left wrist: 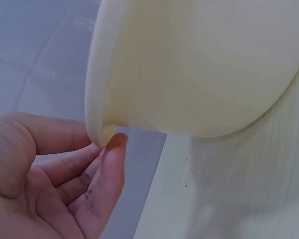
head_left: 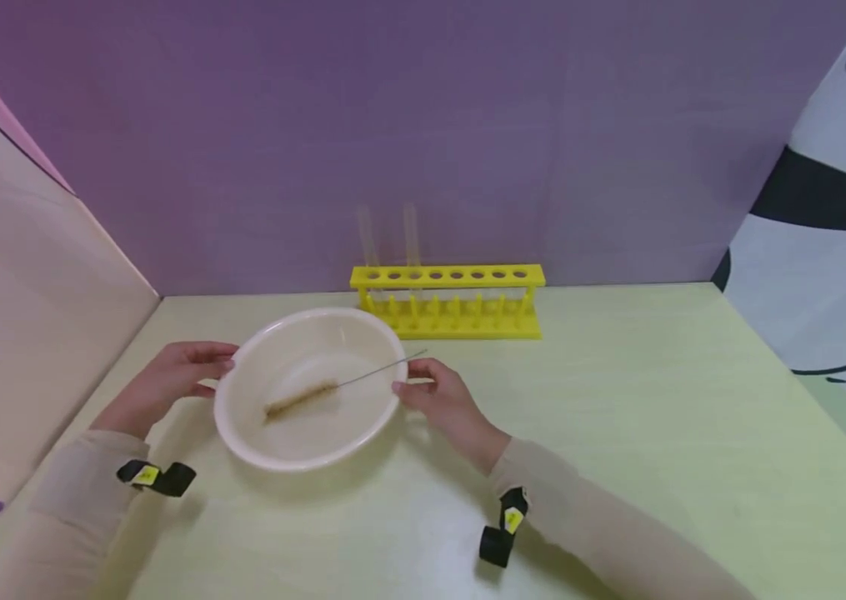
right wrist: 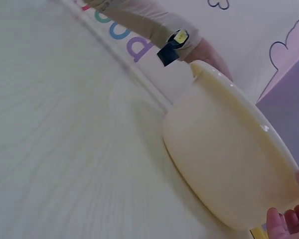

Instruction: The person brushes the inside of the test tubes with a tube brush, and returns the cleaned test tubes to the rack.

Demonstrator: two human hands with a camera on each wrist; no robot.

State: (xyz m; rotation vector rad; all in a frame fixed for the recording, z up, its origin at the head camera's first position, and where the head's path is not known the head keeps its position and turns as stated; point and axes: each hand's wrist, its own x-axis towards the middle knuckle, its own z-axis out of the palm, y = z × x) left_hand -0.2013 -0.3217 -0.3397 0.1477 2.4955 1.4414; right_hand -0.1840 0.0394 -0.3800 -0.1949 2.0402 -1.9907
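Left hand pinches the basin rim near ten o'clock, right hand near three; nudging it toward one could jolt the test-tube rack.

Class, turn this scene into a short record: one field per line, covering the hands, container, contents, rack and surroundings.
Left hand: grips the basin's left rim
Right hand: grips its right rim
Container: round, cream plastic basin
Contents: tan-bristled brush with thin metal wire handle, the handle crossing the right rim
Rack: yellow plastic test-tube rack, behind the basin
Tubes: two clear test tubes, upright toward the rack's left end
Surface: pale wood-grain table
Backdrop: plain purple panel
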